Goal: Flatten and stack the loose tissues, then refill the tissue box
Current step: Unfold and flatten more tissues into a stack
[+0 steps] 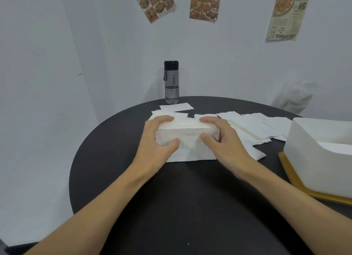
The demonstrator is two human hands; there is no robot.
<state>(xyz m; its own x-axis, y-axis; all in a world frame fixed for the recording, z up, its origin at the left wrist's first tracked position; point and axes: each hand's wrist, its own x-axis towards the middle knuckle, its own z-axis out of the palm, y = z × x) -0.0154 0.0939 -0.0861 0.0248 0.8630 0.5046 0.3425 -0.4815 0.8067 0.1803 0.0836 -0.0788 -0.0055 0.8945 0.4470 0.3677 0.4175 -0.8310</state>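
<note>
A thick stack of white tissues [187, 135] stands on the round black table [181, 207], near its middle. My left hand [158, 138] grips the stack's left end, fingers over the far top edge and thumb on the near face. My right hand [222, 140] grips the right end the same way. Several loose flat tissues [255, 125] lie spread to the right and behind the stack. The white tissue box [322, 155] sits open at the right edge on a yellow wooden lid [291, 178].
A grey water bottle [171, 82] with a black cap stands at the table's far edge against the white wall. A crumpled clear plastic bag [293, 98] lies beyond the table at the right. Posters hang on the wall.
</note>
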